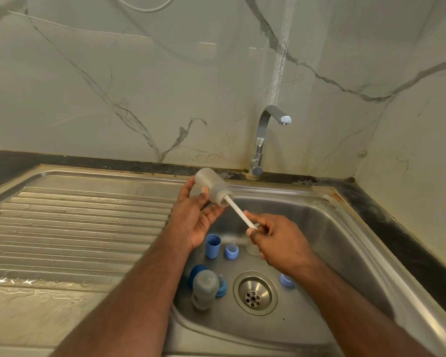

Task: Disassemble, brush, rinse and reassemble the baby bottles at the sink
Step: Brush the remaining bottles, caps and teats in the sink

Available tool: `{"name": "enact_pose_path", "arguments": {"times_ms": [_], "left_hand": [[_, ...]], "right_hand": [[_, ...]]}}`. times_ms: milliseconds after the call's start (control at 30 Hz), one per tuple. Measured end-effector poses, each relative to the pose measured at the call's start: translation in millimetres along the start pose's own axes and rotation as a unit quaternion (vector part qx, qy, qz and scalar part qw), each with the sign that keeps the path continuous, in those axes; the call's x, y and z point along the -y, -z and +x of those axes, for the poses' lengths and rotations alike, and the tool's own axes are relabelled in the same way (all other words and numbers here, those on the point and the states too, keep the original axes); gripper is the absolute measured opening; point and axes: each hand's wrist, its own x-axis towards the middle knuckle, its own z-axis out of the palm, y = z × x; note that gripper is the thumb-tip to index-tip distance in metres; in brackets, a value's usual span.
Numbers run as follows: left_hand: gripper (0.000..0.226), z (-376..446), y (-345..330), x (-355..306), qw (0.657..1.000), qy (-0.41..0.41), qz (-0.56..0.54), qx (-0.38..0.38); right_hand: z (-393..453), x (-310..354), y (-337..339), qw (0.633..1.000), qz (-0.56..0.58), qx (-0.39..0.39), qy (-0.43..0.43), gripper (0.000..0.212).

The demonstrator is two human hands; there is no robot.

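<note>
From the head view, the left hand grips a frosted bottle held tilted above the sink; the right hand pinches the white brush handle entering the bottle's mouth; below both hands lie blue caps, nipple rings and a second bottle.

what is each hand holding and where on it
Left hand grips the bottle round its body; right hand pinches the brush handle at its outer end.

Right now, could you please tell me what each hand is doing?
Left hand: holds the bottle over the sink.
Right hand: pinches the brush handle, whose other end is inside the bottle.
</note>
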Motion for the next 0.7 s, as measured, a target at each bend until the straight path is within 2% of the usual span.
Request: {"name": "enact_pose_path", "arguments": {"times_ms": [100,200,267,333,400,467,533,600,633,700], "left_hand": [[0.055,0,-1,1,1.000,-0.010,0.008,-0.001],[0.060,1,-1,3,0.999,-0.024,0.036,0.008],[0.061,0,-1,4,0.998,-0.030,0.056,0.011],[0.061,1,1,4,0.998,-0.032,0.058,0.012],[0.061,1,2,3,0.998,-0.028,0.048,0.016],[0.062,1,0,2,0.999,-0.027,0.040,0.021],[0.063,0,-2,4,0.998,-0.031,0.048,0.028],[0.064,0,-2,4,0.997,-0.040,0.058,0.030],[0.064,-1,-1,4,0.997,-0.041,0.058,0.028],[0.063,-1,2,2,0.998,-0.038,0.049,0.023]], "right_hand": [[-3,0,-2,0.979,-0.180,-0.052,0.084,0.049],[0,3,-9,0.952,-0.287,-0.059,0.088,0.056],[3,6,-12,0.957,-0.281,-0.023,0.069,0.055],[3,7,-7,0.982,-0.180,0.013,0.055,0.049],[0,6,0,0.997,-0.065,0.015,0.038,0.043],[-2,6,1,0.994,-0.088,-0.016,0.055,0.045],[0,5,-3,0.976,-0.197,-0.053,0.073,0.051],[1,7,-10,0.961,-0.265,-0.044,0.063,0.057],[1,8,-12,0.962,-0.265,-0.021,0.057,0.056],[4,7,-8,0.989,-0.140,0.033,0.032,0.048]]}}
